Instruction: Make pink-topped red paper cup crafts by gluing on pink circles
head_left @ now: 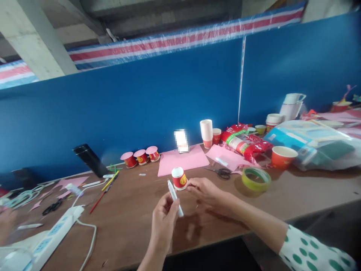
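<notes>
A slim white pen (175, 198) leans upright between the thumb and fingers of my left hand (165, 214), its tip pointing up. Just behind that tip, a small red paper cup (179, 180) with a yellow emblem and white inside stands on the table. My right hand (201, 190) is at the cup's right side, fingers pinched together near its lower edge. Whether they touch the cup or hold something small, I cannot tell. Pink paper (183, 162) lies flat behind the cup.
Scissors (222, 173), a roll of yellow tape (256, 178) and an orange cup (283, 157) are to the right. Several pink-topped cups (141, 157) line the blue partition. A power strip (55, 235) lies at left, beside another person's blurred hand (7, 222).
</notes>
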Demonstrator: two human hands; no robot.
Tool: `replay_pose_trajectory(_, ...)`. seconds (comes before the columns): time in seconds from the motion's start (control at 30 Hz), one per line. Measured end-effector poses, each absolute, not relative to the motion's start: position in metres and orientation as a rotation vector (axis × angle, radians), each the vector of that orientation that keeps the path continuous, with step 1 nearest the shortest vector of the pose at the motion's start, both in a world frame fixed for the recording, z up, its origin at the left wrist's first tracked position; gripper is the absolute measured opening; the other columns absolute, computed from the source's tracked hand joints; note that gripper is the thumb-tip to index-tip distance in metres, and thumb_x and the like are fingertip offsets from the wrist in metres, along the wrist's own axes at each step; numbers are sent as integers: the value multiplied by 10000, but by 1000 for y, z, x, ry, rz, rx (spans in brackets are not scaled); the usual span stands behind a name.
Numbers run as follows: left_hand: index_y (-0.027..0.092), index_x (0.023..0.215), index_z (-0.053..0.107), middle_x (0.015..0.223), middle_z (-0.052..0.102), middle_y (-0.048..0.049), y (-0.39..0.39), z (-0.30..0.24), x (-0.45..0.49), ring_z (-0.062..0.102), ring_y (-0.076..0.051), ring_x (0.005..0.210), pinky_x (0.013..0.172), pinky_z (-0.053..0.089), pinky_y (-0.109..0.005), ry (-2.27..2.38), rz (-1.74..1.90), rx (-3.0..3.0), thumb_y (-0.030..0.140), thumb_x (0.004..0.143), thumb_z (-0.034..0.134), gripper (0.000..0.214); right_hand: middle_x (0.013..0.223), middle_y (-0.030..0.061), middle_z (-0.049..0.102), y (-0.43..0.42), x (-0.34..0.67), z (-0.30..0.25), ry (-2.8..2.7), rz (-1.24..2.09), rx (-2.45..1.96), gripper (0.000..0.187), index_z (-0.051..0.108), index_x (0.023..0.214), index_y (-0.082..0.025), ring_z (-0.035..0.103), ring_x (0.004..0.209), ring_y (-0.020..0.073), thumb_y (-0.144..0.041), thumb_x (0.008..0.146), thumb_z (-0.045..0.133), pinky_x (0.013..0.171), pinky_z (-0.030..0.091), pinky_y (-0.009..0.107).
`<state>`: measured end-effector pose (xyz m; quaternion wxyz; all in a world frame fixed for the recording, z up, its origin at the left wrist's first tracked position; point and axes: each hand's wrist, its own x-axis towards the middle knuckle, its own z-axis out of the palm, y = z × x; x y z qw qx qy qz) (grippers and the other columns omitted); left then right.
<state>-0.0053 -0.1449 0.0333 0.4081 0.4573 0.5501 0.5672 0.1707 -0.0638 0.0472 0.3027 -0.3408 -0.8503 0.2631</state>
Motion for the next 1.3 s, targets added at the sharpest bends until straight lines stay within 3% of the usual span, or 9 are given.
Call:
replay_pose_trajectory(0.07,150,952,613,822,658,-43,-131,35,-3,593,-126,687,614,475,-223,1336,1487,1091,395,674,675,376,790,7,650,-65,156,41,-2138,757,-801,270,635,926,-197,564,683,133,-332,895,403,626,405,217)
replay_pose_trajectory(0.17,138,918,608,838,664,-59,-118,31,-1,612,-136,688,640,496,-254,1265,1467,1045,393,665,681,366,812,16,656,-62,144,25,-2043,786,-760,247,628,944,-187,565,677,136,-375,840,506,617,413,218)
replay_pose_trajectory(0.33,139,956,614,909,672,-84,-109,16,-2,638,-175,796,738,502,-296,1245,1416,1116,367,708,651,339,675,-15,627,-61,138,1,-1928,924,-835,211,620,881,-175,525,556,106,-340,750,632,531,393,195)
replay_pose_trajectory(0.53,117,958,632,883,682,-94,-100,7,-2,645,-194,786,762,507,-326,1243,1393,1115,383,680,670,386,742,6,658,-61,141,1,-1901,942,-861,168,623,895,-170,568,605,118,-284,775,592,567,420,210)
replay_pose_trajectory(0.67,139,1011,589,948,655,-97,-89,4,-9,632,-196,841,777,506,-340,1338,1482,1176,391,699,649,405,773,25,656,-55,143,1,-1824,780,-945,172,589,876,-169,587,649,135,-322,817,538,599,432,225)
replay_pose_trajectory(0.8,160,1027,547,1015,599,-112,-68,-3,-20,591,-221,954,826,484,-358,1541,1659,1312,370,629,705,477,798,44,646,-47,146,-3,-1723,596,-1109,189,539,849,-179,598,699,159,-357,849,475,613,431,236)
replay_pose_trajectory(0.93,186,1094,506,1125,557,-114,-47,-7,-21,558,-243,1032,878,448,-388,1588,1544,1480,348,563,756,610,767,36,639,-44,147,-5,-1738,521,-1194,189,515,845,-189,604,684,167,-364,857,444,621,425,246)
replay_pose_trajectory(1.07,202,1084,494,1086,579,-92,-35,-11,-11,580,-247,971,867,439,-415,1666,1467,1521,348,525,780,644,755,29,639,-44,145,-7,-1741,488,-1228,160,497,853,-195,604,657,164,-345,851,441,595,413,240)
replay_pose_trajectory(1.3,191,1142,437,1093,566,-106,-36,-16,-2,603,-199,942,809,492,-338,1469,1648,1214,339,598,751,646,759,41,628,-39,145,-13,-1692,463,-1290,154,463,833,-200,595,663,178,-349,848,427,611,421,259)
